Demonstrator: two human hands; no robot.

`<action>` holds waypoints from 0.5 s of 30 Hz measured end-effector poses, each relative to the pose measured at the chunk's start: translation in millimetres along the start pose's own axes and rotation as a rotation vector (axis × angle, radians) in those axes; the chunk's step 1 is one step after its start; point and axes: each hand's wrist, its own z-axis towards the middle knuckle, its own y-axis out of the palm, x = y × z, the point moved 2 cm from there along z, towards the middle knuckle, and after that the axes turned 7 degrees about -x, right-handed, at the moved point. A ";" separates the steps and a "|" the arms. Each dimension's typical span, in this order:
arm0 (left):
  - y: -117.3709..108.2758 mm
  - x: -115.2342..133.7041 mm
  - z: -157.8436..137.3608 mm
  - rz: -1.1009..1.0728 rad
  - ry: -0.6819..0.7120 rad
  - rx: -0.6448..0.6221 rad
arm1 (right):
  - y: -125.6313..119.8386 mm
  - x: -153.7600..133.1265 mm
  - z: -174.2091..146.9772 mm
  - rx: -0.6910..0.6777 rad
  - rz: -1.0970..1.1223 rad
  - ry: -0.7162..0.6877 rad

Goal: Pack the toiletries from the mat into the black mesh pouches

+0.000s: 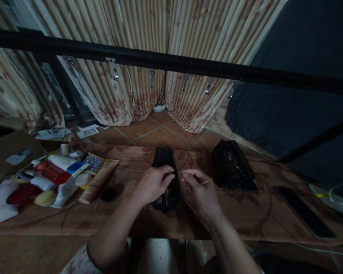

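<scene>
Black pouch (175, 189) appeared mid-handling; left hand (152, 185) above, fingers narrowly parted; right hand (202, 190) pinched, contents unclear; precision seemed needed next.

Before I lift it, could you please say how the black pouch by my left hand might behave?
The black pouch probably flexes, given its uneven, fabric-like edges. Lying low on the cloth, it seems unlikely to roll.

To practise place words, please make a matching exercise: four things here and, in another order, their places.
1. long black pouch
2. long tan tube
3. small black disc
4. flat black rectangular slab

A. right end of patterned reddish cloth
B. between pouch and tube
C. under the left hand
D. right edge of the mixed toiletries pile

Pairs: 1C, 2D, 3B, 4A
</scene>
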 end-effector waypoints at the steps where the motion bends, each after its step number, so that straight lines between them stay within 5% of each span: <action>1: -1.4 1.0 -0.2 -0.017 0.004 0.024 | -0.3 -0.6 -0.2 0.005 -0.008 -0.001; 15: -13.2 -6.3 -4.1 -0.288 0.016 0.400 | 1.4 -5.0 -0.3 0.041 -0.083 -0.009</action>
